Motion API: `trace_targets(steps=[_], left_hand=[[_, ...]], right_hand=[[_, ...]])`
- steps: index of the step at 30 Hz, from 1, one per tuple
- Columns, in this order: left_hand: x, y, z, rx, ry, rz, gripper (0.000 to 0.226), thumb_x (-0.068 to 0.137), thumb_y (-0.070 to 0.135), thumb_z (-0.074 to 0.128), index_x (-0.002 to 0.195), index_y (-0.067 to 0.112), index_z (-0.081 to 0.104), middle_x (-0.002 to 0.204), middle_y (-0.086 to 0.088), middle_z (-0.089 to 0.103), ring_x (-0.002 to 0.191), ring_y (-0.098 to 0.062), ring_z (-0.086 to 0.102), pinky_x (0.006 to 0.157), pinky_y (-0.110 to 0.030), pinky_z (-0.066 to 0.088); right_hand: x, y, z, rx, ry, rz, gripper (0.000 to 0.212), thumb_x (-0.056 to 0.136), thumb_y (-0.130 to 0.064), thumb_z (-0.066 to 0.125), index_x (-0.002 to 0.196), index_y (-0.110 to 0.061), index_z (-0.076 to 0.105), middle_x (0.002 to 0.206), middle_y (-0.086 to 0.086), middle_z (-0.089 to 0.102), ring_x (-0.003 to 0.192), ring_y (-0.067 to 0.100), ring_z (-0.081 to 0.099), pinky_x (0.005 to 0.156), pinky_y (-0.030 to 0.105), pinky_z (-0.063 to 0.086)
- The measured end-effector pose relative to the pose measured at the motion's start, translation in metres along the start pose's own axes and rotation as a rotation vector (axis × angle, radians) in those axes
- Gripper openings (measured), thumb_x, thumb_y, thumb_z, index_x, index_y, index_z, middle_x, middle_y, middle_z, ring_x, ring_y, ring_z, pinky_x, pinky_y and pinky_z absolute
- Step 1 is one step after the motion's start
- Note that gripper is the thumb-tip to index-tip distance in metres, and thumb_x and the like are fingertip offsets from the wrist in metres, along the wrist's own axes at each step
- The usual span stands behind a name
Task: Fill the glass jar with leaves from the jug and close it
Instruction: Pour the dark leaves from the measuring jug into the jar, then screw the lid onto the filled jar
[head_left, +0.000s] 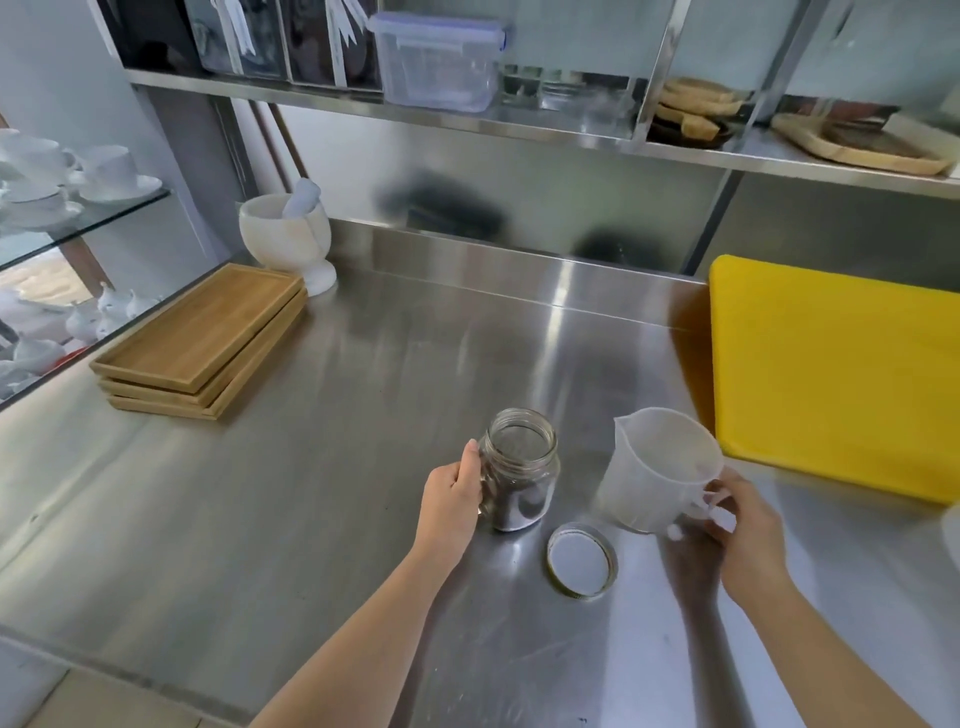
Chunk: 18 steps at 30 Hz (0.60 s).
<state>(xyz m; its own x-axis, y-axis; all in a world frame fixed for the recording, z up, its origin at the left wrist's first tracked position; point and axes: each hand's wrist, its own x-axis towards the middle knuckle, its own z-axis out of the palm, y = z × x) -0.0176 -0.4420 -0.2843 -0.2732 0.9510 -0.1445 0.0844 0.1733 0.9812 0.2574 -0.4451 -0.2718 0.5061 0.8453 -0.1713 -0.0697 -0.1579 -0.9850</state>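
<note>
The left hand (454, 493) wraps the side of the glass jar (519, 470), thumb up by the neck and fingers curled round the far wall, steadying it upright on the steel counter (337, 467). The jar stands open, with dark leaves filling its lower part. Glass like this is hard, smooth and breakable, so a firm grasp low on the body looks wiser than a pinch at the rim. Just right of that hand and a little nearer the person, the lid (582, 560) lies flat with its pale inside up; it looks thin and light, best lifted by its edge. Further right, the right hand (737, 525) grips the handle of the plastic jug (657, 467), which sits upright, looks empty and should weigh little, flexing slightly if squeezed.
</note>
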Motion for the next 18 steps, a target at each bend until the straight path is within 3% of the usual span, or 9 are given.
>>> trace_targets(steps=[3, 7, 11, 14, 18], left_hand=[[0.0, -0.001, 0.0, -0.014, -0.007, -0.01, 0.049, 0.08, 0.054, 0.04, 0.05, 0.023, 0.017, 0.047, 0.006, 0.021, 0.051, -0.018, 0.019, 0.058, -0.038, 0.018], [0.0, -0.001, 0.001, -0.026, -0.011, -0.011, 0.05, 0.079, 0.055, 0.04, 0.047, 0.024, 0.017, 0.045, 0.008, 0.021, 0.048, -0.015, 0.019, 0.057, -0.037, 0.017], [-0.001, -0.001, 0.0, -0.033, -0.008, -0.015, 0.05, 0.081, 0.053, 0.041, 0.047, 0.024, 0.017, 0.046, 0.009, 0.02, 0.05, -0.016, 0.018, 0.058, -0.039, 0.017], [-0.002, 0.001, 0.001, -0.052, -0.003, -0.017, 0.05, 0.083, 0.05, 0.042, 0.048, 0.024, 0.018, 0.047, 0.008, 0.02, 0.05, -0.016, 0.018, 0.058, -0.039, 0.016], [-0.002, 0.002, 0.0, -0.051, -0.009, -0.013, 0.052, 0.086, 0.046, 0.042, 0.045, 0.025, 0.019, 0.045, 0.009, 0.021, 0.05, -0.015, 0.019, 0.058, -0.038, 0.017]], right_hand=[[0.001, -0.007, -0.002, -0.11, 0.081, -0.175, 0.023, 0.09, -0.036, 0.054, 0.109, -0.025, 0.058, 0.117, 0.004, 0.054, 0.105, 0.018, 0.048, 0.095, 0.039, 0.039], [-0.016, -0.04, 0.005, -0.201, 0.073, -0.616, 0.028, 0.084, -0.04, 0.055, 0.108, -0.026, 0.057, 0.098, -0.009, 0.052, 0.085, 0.002, 0.05, 0.072, 0.008, 0.041], [-0.052, -0.065, 0.035, -0.322, -0.201, -0.932, 0.024, 0.081, -0.032, 0.054, 0.101, -0.018, 0.056, 0.085, -0.004, 0.052, 0.077, 0.004, 0.049, 0.067, 0.01, 0.041], [-0.07, -0.063, 0.062, -0.347, -0.402, -0.889, 0.024, 0.079, -0.027, 0.063, 0.101, -0.02, 0.056, 0.086, -0.008, 0.055, 0.076, 0.008, 0.05, 0.068, 0.012, 0.043], [-0.074, -0.037, 0.087, -0.432, -0.589, -0.642, 0.05, 0.074, -0.017, 0.076, 0.114, -0.026, 0.048, 0.101, -0.01, 0.052, 0.091, -0.001, 0.05, 0.078, 0.011, 0.041]])
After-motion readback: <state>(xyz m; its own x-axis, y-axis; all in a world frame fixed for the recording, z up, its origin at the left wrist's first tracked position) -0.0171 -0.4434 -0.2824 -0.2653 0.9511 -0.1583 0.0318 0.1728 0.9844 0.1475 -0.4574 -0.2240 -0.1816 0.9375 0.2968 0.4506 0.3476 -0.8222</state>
